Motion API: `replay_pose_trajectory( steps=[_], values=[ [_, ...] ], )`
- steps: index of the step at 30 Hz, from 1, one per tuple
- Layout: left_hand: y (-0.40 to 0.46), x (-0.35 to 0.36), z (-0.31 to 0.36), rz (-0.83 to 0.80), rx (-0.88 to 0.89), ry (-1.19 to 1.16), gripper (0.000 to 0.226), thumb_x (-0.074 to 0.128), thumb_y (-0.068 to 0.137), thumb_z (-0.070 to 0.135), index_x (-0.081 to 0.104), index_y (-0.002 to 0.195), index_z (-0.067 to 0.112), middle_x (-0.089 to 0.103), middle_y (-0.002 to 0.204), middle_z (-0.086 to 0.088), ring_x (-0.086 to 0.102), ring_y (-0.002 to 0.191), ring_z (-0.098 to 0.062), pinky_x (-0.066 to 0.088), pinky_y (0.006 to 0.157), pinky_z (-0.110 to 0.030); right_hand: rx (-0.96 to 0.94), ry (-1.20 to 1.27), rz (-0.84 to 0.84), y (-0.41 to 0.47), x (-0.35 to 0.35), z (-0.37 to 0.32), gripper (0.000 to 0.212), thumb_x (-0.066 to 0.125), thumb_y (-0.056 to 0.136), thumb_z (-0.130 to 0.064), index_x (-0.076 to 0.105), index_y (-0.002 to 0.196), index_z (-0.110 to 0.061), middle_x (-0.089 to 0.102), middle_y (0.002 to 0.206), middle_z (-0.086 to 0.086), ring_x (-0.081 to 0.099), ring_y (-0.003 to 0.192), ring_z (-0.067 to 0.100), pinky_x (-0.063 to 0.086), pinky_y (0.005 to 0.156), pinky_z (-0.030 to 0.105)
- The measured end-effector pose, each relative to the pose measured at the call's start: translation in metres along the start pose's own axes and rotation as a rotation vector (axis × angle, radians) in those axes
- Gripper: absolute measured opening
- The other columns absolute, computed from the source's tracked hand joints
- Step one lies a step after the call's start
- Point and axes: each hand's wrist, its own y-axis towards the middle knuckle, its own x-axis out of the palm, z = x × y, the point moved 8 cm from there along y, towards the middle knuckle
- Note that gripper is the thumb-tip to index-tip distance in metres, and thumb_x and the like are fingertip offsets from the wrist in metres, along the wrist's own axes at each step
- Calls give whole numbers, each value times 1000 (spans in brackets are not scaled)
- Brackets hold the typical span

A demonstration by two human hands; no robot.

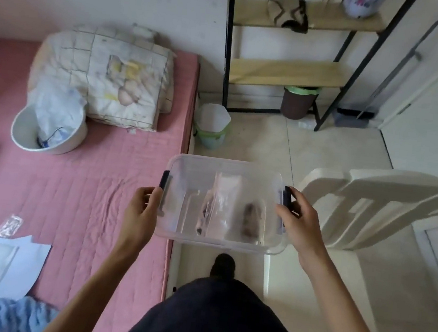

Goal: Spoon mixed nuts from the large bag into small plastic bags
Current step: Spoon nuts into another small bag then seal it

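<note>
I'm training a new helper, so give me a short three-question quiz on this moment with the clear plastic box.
1. True or false: both hands grip the clear box by its ends.
2. What lies under the white bowl? A) pink mattress B) white chair C) wooden shelf
3. Fill in: the box's side latches are ____ in colour.

Key: 1 true, with the left hand and right hand at opposite ends; 2 A; 3 dark.

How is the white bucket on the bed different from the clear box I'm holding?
The bucket is round and opaque white; the box is rectangular and see-through, with dark handles. The bucket rests tilted on the pink bed; the box is held level in the air by the left hand and right hand, one at each end. The bucket holds crumpled plastic; the box holds small bags. Both are open-topped.
</note>
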Motion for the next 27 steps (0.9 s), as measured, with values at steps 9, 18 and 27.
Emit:
replay_pose_trajectory(
  steps=[9, 18, 27],
  values=[
    [99, 30, 59, 81, 20, 0, 32, 49, 106, 44, 63, 114, 17, 73, 97, -2, 70, 85, -25, 54, 74, -49, -89, -222, -46, 128, -1, -61, 30, 54, 94, -22, 57, 121, -34, 58, 63, -12, 54, 58, 9, 47, 59, 32],
    [235, 115, 130, -132, 79, 15, 31, 48, 108, 41, 63, 112, 14, 70, 99, -3, 65, 87, -17, 48, 72, -31, -36, -146, 160, 232, -37, -74, 31, 58, 94, -19, 59, 121, -34, 64, 69, -20, 58, 58, 4, 47, 51, 17],
    [388, 211, 218, -367, 168, 83, 29, 54, 104, 47, 64, 110, 20, 69, 100, 6, 65, 91, -11, 50, 76, -30, 147, -33, 456, 326, -66, -81, 39, 61, 94, -15, 60, 131, -28, 62, 80, 10, 58, 55, 11, 56, 62, 42]
  ],
)
